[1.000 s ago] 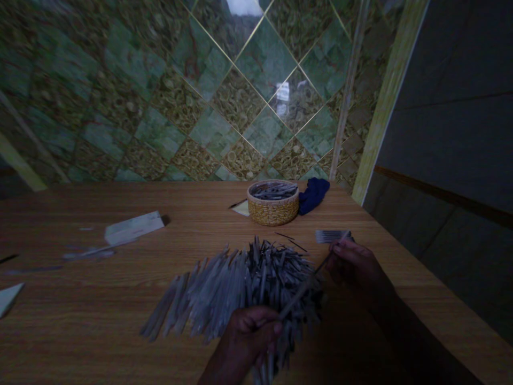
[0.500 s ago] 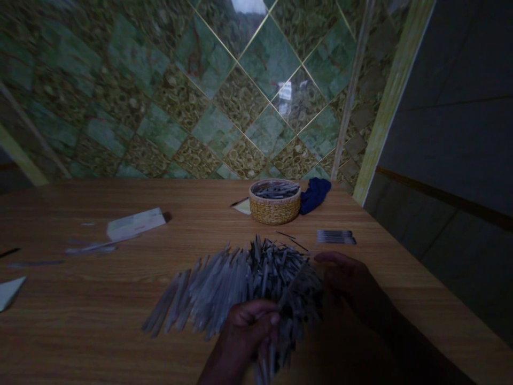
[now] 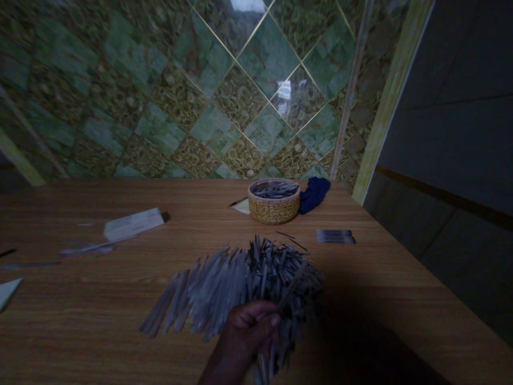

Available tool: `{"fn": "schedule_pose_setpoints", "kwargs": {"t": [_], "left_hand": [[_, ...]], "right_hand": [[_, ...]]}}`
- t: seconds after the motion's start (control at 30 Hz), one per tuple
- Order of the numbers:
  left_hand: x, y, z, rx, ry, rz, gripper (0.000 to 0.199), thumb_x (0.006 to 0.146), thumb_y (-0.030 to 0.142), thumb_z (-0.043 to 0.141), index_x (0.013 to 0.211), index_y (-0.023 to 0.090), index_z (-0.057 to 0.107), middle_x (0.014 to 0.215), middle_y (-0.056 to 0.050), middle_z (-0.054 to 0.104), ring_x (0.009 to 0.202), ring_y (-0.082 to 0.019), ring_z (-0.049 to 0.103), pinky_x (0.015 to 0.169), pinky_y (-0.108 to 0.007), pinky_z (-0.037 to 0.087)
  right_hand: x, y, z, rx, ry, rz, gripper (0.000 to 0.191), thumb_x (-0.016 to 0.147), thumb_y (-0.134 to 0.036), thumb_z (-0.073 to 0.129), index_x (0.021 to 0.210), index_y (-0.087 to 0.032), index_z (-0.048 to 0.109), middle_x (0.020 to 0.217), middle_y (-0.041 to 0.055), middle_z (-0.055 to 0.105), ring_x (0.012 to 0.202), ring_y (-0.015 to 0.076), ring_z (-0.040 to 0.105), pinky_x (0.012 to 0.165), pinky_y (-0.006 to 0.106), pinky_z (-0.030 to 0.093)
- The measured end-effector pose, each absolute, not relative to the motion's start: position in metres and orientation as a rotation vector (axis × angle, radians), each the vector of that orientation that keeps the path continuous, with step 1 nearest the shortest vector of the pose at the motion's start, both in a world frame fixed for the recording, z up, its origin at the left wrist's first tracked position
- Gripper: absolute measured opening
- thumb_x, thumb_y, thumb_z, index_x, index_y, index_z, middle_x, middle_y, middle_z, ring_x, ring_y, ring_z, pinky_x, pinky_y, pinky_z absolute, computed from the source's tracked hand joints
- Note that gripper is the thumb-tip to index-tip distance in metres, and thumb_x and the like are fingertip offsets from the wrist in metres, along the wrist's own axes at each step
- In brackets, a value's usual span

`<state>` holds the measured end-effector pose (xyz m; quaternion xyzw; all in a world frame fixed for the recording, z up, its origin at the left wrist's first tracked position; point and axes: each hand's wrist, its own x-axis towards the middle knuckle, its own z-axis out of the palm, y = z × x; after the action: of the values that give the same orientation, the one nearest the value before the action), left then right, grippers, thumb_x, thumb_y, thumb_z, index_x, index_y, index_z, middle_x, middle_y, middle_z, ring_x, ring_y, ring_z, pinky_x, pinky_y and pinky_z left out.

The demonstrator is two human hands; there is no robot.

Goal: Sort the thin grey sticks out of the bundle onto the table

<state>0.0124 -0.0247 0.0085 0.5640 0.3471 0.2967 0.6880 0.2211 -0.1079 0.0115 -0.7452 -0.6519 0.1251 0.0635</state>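
Note:
My left hand (image 3: 250, 334) is closed, thumb against fingers, on a thin greyish strip (image 3: 292, 286) that slants up and to the right. Beneath and around it lies a wide heap of similar narrow strips. The left part of the heap (image 3: 216, 289) is pale and roughly lined up, while the right part (image 3: 276, 262) is darker and tangled. No fingers of my right hand show; a dark shadow covers the table at the lower right. Small details of the held strip are too dim to make out.
Behind the heap stands a woven basket (image 3: 274, 207) filled with strips, with a dark blue cloth (image 3: 315, 194) beside it. A neat row of strips (image 3: 334, 236) lies at the right. On the left are a white packet (image 3: 134, 223), loose strips and a pale paper corner (image 3: 8, 291).
My right hand has gone from beside the heap's right edge, leaving a dark shadow there. My left hand has hardly moved and keeps its strip. The view has shifted very slightly.

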Motion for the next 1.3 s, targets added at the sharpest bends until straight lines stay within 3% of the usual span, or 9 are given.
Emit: {"fn": "schedule_pose_setpoints", "kwargs": {"t": [0.33,0.7,0.87,1.0,1.3], "left_hand": [[0.012,-0.024,0.005,1.312,0.769,0.656,0.036,0.060,0.050,0.075,0.068,0.016,0.071,0.043,0.003,0.061,0.031,-0.005,0.043,0.035,-0.017,0.031],[0.013,-0.023,0.006,1.333,0.797,0.620,0.036,0.060,0.050,0.074,0.065,0.015,0.070,0.044,0.002,0.061,0.031,-0.005,0.042,0.035,-0.018,0.029],[0.015,-0.025,0.006,1.323,0.794,0.631,0.034,0.058,0.048,0.075,0.065,0.015,0.070,0.041,0.003,0.060,0.029,-0.006,0.040,0.034,-0.019,0.026],[0.017,-0.027,0.009,1.293,0.767,0.563,0.035,0.056,0.049,0.076,0.062,0.015,0.069,0.041,0.003,0.059,0.029,-0.005,0.039,0.034,-0.019,0.025],[0.014,-0.024,0.009,1.350,0.757,0.514,0.037,0.059,0.053,0.073,0.061,0.016,0.068,0.042,0.004,0.059,0.031,-0.005,0.038,0.037,-0.019,0.026]], "right_hand": [[0.219,-0.106,0.011,-2.173,-1.825,0.616,0.027,0.090,-0.031,0.052,0.113,-0.018,0.056,0.115,0.0071,0.057,0.095,0.0195,0.059,0.080,0.039,0.051],[0.214,-0.109,0.016,-1.868,-1.548,0.835,0.023,0.088,-0.034,0.054,0.097,-0.015,0.063,0.100,0.0048,0.065,0.085,0.0171,0.062,0.075,0.035,0.050],[0.230,-0.107,0.019,-1.700,-1.311,0.872,0.015,0.072,-0.022,0.059,0.078,-0.013,0.069,0.073,0.0011,0.069,0.066,0.0158,0.062,0.058,0.024,0.046],[0.239,-0.105,0.031,-1.381,-0.955,0.894,0.009,0.063,-0.022,0.064,0.061,-0.013,0.064,0.048,-0.0029,0.056,0.042,0.0090,0.048,0.042,0.020,0.035],[0.223,-0.093,0.048,-1.010,-0.804,0.934,0.019,0.072,-0.033,0.067,0.073,-0.014,0.063,0.061,0.0024,0.064,0.050,0.0118,0.055,0.048,0.022,0.041]]}}
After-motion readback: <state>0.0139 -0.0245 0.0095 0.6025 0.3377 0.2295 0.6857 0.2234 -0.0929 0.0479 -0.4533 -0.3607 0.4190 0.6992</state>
